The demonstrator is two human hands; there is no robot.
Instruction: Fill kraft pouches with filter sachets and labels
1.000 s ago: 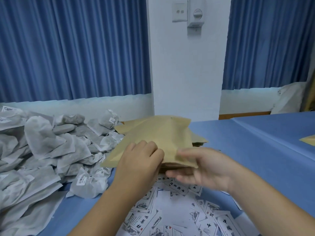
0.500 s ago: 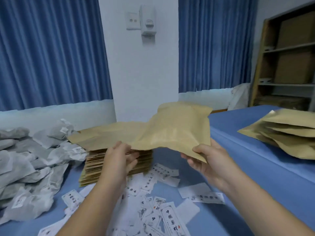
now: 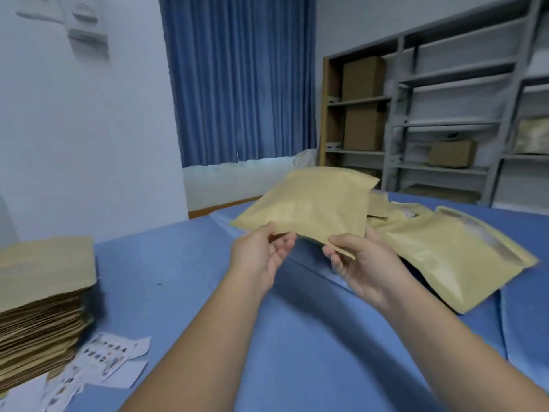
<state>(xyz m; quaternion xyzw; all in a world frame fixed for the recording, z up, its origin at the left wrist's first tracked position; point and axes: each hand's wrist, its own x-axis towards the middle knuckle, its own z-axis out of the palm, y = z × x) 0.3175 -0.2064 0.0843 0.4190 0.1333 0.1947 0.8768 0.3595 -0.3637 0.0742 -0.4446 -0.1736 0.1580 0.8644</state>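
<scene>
Over the blue surface [image 3: 178,278], just beside the heap of filled pouches [image 3: 445,257] at right, a kraft pouch [image 3: 309,203] hangs level, likely bound for that heap; left hand [image 3: 261,257] and right hand [image 3: 359,263] pinch its near edge, fingers [image 3: 283,243] curled beneath, thumbs on top

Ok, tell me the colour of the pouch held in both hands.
The pouch is plain kraft tan; the head view shows it best.

Only one view here: a wide-angle camera on the person's head, looking forward and down over the blue table [image 3: 297,337] from its near side. It sits close, the left hand [image 3: 261,257] and right hand [image 3: 359,269] pinching a kraft pouch [image 3: 309,206] on outstretched arms above the table; shelves [image 3: 445,123] stand beyond its far side.
</scene>
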